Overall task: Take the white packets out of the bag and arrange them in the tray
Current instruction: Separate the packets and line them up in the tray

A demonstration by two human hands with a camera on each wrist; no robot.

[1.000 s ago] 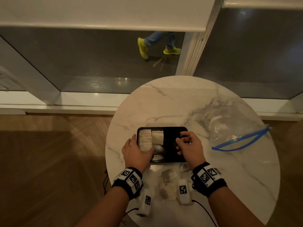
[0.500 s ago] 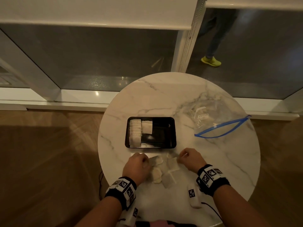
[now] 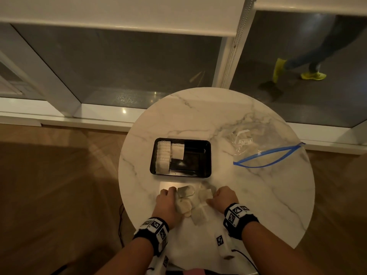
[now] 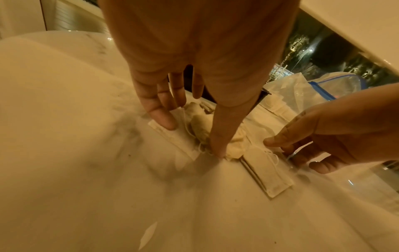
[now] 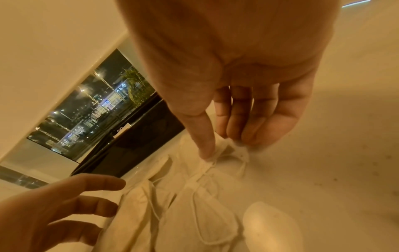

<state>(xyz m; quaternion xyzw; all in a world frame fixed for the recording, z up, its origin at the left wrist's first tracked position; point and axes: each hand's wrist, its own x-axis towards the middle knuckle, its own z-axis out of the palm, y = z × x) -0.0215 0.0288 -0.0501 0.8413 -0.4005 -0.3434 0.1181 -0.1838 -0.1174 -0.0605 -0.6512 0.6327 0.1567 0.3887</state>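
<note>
A black tray (image 3: 207, 155) sits mid-table; a row of white packets (image 3: 163, 157) lines its left side and one more packet (image 3: 177, 151) lies beside them. Several loose white packets (image 3: 190, 203) lie heaped on the table in front of the tray. My left hand (image 3: 167, 199) rests on the heap's left side; in the left wrist view its fingers (image 4: 166, 122) press a flat packet and its thumb a crumpled one. My right hand (image 5: 227, 145) pinches a packet's corner between thumb and fingers at the heap's right side. The clear zip bag (image 3: 256, 147) lies open to the right.
The round marble table (image 3: 268, 205) stands by a window; its front edge is just behind my wrists. A small white tagged device (image 3: 223, 245) with a cable lies near the front edge. Beyond the glass, a person in yellow shoes (image 3: 313, 76) walks past.
A second ago both hands were at the tray. They have drawn back to the loose heap in front of it and now touch the packets there.
</note>
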